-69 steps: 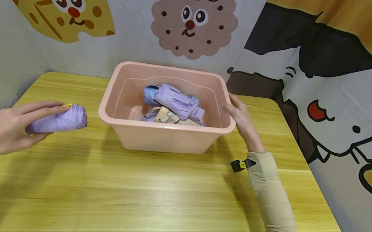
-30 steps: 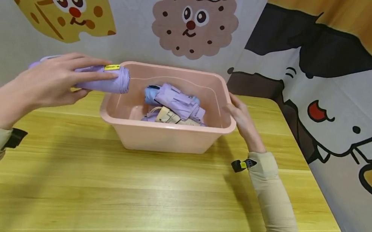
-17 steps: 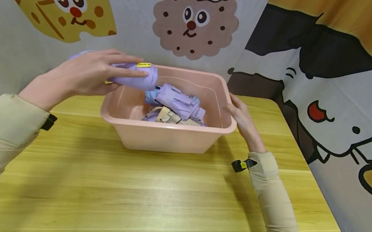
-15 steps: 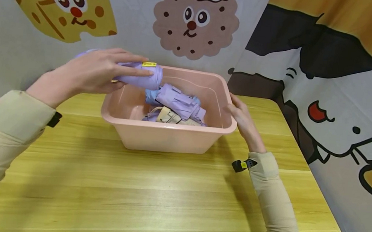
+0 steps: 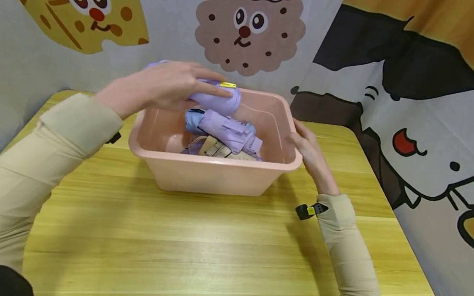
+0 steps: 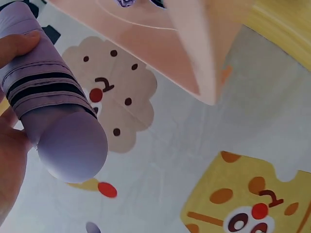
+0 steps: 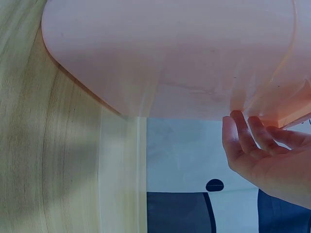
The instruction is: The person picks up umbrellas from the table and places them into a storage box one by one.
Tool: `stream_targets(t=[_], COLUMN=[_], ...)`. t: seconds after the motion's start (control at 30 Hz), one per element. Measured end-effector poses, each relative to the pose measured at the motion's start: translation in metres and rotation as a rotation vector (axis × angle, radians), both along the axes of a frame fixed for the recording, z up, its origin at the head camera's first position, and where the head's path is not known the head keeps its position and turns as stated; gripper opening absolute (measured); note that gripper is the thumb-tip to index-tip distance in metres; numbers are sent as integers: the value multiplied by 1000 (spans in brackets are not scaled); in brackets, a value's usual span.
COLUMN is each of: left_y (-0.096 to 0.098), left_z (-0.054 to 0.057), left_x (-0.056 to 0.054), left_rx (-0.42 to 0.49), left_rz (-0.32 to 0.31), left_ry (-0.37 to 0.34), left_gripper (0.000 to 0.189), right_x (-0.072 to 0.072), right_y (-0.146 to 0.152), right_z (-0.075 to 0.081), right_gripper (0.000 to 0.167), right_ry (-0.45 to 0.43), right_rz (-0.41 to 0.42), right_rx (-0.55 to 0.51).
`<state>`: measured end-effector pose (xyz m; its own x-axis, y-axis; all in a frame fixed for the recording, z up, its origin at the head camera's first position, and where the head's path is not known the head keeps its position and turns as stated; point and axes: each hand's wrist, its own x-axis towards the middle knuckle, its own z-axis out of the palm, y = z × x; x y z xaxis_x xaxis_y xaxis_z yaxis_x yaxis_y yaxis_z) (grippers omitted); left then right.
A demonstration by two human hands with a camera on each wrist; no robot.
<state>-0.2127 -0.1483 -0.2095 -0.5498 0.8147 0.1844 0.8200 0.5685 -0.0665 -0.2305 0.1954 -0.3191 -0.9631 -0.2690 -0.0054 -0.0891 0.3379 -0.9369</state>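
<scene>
My left hand (image 5: 167, 83) grips a folded lavender umbrella (image 5: 217, 103) with a yellow tag, above the back left part of a pink plastic tub (image 5: 212, 177). In the left wrist view the umbrella's rounded handle end (image 6: 73, 145) and dark-striped strap show, with the thumb across the cloth. Inside the tub lies another lavender umbrella (image 5: 228, 130), over a blue umbrella (image 5: 193, 120) and a cream patterned umbrella (image 5: 219, 148). My right hand (image 5: 309, 148) holds the tub's right rim. Its fingers lie under the rim against the outer wall in the right wrist view.
The tub stands at the back of a wooden table (image 5: 209, 251). Right behind it hangs a cloth (image 5: 171, 30) printed with cartoon food, and a printed cow-like figure (image 5: 429, 129) covers the right side.
My left hand has carried the lavender umbrella from the left of the tub, up and rightward, over the tub. The right hand has stayed on the rim.
</scene>
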Motion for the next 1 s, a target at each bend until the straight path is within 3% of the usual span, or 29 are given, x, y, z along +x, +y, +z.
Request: stream_targets(t=[0.23,0.4,0.63,1.0], left_y=[25,43,67,87], left_z=[4,1,-10,-33], left_x=[-14,-23,-35,-50], left_rx=[-142,-219,-296,-359], left_rz=[32,16,-17,1], left_ry=[-85,-122,-142,-198], left_gripper=[61,67,74,70], right_x=[0,0,1,0], right_y=[0,-1,0,-1], right_z=[0,0,0,0], right_gripper=[64,63,62,63], right_ry=[13,11,28,26], right_rz=[-5,-10,-8,-8], right_rx=[10,18,29,22])
